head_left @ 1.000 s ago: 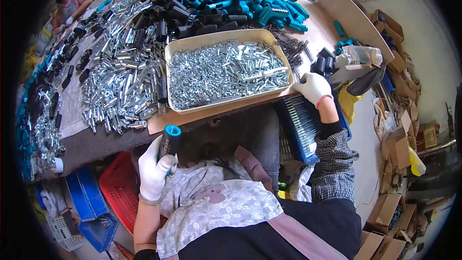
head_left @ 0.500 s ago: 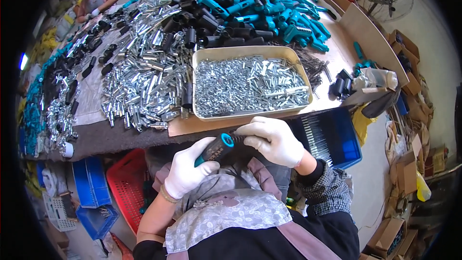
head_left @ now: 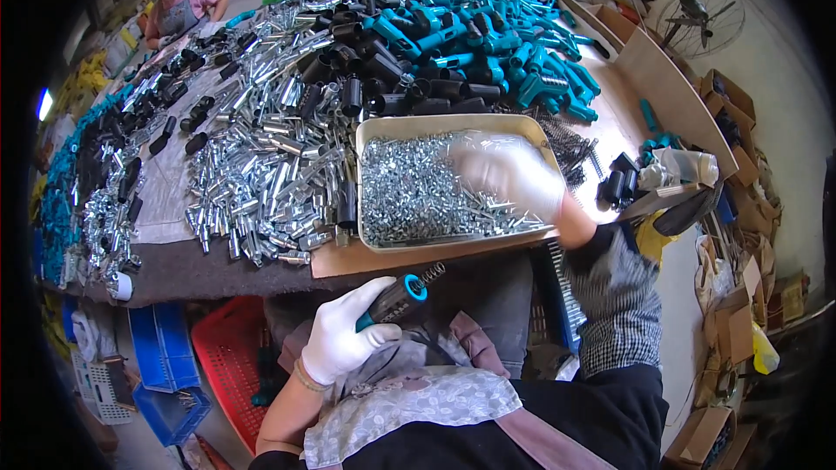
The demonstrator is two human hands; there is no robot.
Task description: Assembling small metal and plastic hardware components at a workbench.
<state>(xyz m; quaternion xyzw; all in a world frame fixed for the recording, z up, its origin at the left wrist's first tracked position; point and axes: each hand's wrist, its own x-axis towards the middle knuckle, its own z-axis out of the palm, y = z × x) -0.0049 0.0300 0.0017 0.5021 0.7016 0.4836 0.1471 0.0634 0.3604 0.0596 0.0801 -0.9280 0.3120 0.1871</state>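
Note:
My left hand (head_left: pixel 344 337), in a white glove, is closed round a black and teal tool handle (head_left: pixel 388 303) held over my lap. A coiled spring (head_left: pixel 430 275) sticks out of the handle's teal-rimmed end. My gloved right hand (head_left: pixel 514 181) is over the right half of a cream tray (head_left: pixel 461 242), among the metal pins in it. Motion smears its fingers, so I cannot make out whether they hold anything. Small shiny metal pieces (head_left: pixel 401 187) fill the tray's left side.
Silver metal sleeves (head_left: pixel 261 174) lie heaped left of the tray. Behind it are black tubes (head_left: pixel 435 91) and a pile of teal handles (head_left: pixel 522 43). Loose springs (head_left: pixel 570 141) lie at its right. Below the table stand blue bins (head_left: pixel 161 348) and a red basket (head_left: pixel 228 348). Two co-workers (head_left: pixel 187 4) sit across.
My right hand has left the handle's end and moved up and right into the tray. The spring now stands exposed from the handle, which my left hand still holds, slightly lower.

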